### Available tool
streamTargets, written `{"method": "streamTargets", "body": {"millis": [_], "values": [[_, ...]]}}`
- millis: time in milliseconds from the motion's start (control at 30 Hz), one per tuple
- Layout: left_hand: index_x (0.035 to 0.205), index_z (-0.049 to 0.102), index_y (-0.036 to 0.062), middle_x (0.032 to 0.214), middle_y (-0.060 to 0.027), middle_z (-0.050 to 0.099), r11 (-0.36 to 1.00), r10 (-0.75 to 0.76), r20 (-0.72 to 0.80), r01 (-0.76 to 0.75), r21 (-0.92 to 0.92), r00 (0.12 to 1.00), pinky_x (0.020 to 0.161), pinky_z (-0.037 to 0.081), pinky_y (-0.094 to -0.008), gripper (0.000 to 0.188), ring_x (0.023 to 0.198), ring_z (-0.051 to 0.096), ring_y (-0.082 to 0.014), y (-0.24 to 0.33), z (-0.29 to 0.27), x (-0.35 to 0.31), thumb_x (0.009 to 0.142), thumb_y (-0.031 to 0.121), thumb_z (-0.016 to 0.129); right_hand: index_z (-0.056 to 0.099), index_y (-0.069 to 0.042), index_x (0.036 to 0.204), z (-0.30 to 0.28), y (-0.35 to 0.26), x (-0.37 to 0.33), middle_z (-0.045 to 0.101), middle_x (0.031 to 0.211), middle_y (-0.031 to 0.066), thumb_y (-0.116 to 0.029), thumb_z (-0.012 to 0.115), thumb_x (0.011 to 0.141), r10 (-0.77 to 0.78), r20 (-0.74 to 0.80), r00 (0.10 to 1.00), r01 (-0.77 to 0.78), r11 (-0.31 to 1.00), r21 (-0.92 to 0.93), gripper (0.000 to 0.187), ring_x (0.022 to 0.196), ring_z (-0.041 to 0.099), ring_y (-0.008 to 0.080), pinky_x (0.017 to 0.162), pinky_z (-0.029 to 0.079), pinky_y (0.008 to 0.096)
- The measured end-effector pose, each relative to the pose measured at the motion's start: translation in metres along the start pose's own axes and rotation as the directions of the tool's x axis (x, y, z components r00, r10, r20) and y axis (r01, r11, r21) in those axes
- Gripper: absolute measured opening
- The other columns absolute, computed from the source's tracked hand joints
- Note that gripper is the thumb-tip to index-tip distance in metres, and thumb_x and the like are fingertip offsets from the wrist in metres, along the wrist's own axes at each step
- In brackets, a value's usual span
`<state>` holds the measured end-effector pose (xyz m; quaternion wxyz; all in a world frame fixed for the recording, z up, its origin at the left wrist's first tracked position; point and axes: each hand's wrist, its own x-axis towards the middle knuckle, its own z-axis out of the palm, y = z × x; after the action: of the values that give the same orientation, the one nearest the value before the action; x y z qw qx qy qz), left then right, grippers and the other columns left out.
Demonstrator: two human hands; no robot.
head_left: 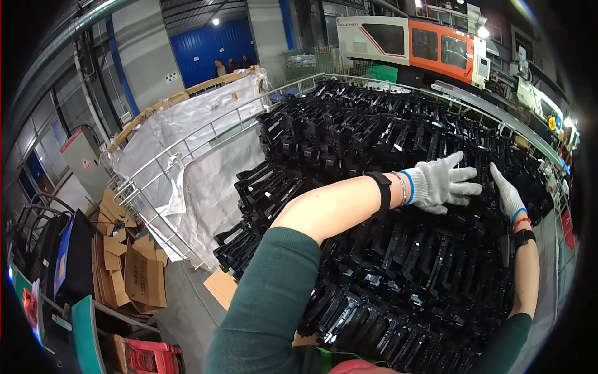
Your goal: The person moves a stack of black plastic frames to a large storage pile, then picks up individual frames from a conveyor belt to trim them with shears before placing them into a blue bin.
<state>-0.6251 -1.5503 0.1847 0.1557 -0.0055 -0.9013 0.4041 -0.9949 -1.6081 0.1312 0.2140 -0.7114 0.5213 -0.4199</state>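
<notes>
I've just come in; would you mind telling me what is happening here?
Someone is working at a large stack of black parts, packed in rows inside a metal-railed container. The gloved left hand is spread open over the stack; the right hand, also gloved, is held out straight to its right. Neither clearly grips a part.

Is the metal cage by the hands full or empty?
Largely full: black parts are stacked in rows inside the cage, with pale liner bare at left.

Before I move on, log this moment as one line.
left hand: gloved, splayed; right hand: gloved, extended; near both: stacked black plastic parts; contact: unclear; beyond: orange-white machine
</notes>
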Motion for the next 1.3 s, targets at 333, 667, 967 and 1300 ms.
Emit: {"method": "streamTargets", "body": {"millis": [333, 667, 967, 1300], "values": [[0.14, 0.059, 0.0185, 0.156, -0.0119, 0.045, 0.978, -0.111, -0.091, 0.092, -0.189, 0.99, 0.115, 0.034, -0.0638, 0.07, 0.142, 0.043, -0.0353, 0.011, -0.043, -0.005, 0.078, 0.044, 0.077, 0.027, -0.014, 0.164, -0.005, -0.101, -0.077, 0.022, 0.171, 0.0066, -0.058, 0.045, 0.105, 0.357, 0.061, 0.932, -0.361, 0.906, 0.219, 0.075, 0.157, 0.02, 0.0247, 0.126, 0.017, 0.0457], [0.138, 0.061, 0.0104, 0.149, -0.0165, 0.051, 0.962, -0.252, 0.19, 0.267, -0.054, 0.949, 0.114, 0.036, -0.0605, 0.068, 0.136, 0.048, -0.0391, 0.041, -0.188, -0.056, 0.08, 0.043, 0.076, 0.035, -0.011, 0.159, -0.021, -0.11, -0.12, 0.043, 0.158, 0.0172, -0.068, 0.063, 0.09, 0.427, 0.134, 0.894, -0.448, 0.843, 0.297, 0.094, 0.14, 0.048, 0.0341, 0.105, 0.046, 0.05], [0.138, 0.061, 0.0033, 0.147, -0.0205, 0.054, 0.801, -0.598, 0.2, 0.587, 0.116, 0.776, 0.105, 0.047, -0.053, 0.063, 0.123, 0.057, -0.0438, 0.09, -0.322, -0.116, 0.085, 0.036, 0.074, 0.024, -0.012, 0.161, 0.019, -0.131, -0.123, 0.054, 0.147, 0.0271, -0.043, 0.077, 0.081, 0.191, -0.04, 0.981, -0.194, 0.935, -0.298, 0.101, 0.131, 0.056, 0.0429, 0.112, 0.044, 0.0445], [0.138, 0.06, 0.0025, 0.147, -0.0215, 0.053, 0.761, -0.641, 0.286, 0.639, 0.113, 0.712, 0.103, 0.049, -0.0502, 0.059, 0.121, 0.059, -0.043, 0.173, -0.354, -0.143, 0.088, 0.031, 0.071, 0.019, -0.012, 0.163, 0.011, -0.109, -0.139, 0.05, 0.15, 0.0292, -0.047, 0.081, 0.077, 0.135, -0.098, 0.986, -0.163, 0.905, -0.392, 0.112, 0.138, 0.051, 0.0415, 0.115, 0.04, 0.0429]]}}
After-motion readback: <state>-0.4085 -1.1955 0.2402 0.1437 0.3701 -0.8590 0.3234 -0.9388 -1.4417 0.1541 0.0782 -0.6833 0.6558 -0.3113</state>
